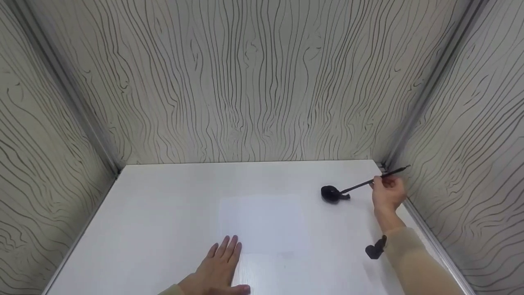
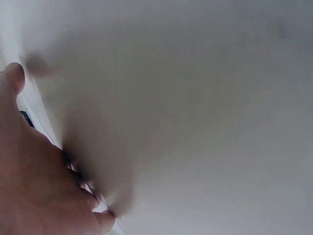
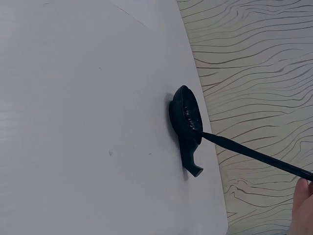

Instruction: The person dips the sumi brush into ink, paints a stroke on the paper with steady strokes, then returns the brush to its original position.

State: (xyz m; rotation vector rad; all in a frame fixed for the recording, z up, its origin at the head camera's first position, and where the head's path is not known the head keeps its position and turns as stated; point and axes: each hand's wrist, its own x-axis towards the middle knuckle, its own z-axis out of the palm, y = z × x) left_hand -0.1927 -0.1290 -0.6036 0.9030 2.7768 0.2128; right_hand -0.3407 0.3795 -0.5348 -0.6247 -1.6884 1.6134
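In the head view, my right hand (image 1: 389, 192) pinches a slim black brush (image 1: 362, 185) near its upper part, at the far right of the table. The brush slants down to the left. Its pointed tip (image 3: 203, 133) reaches into a small black dish (image 3: 182, 120) with a short, bent handle. This dish stands on the white table. My left hand (image 1: 219, 266) lies flat, palm down and fingers spread, its fingertips at the lower left corner of a white sheet of paper (image 1: 264, 223). In the left wrist view the fingers (image 2: 90, 198) press on the white surface.
The white table (image 1: 163, 213) is bounded by wood-grain patterned panels (image 1: 245, 82) at the back and both sides. Grey metal posts (image 1: 430, 90) stand in the corners. A black device (image 1: 376, 248) is strapped to my right wrist.
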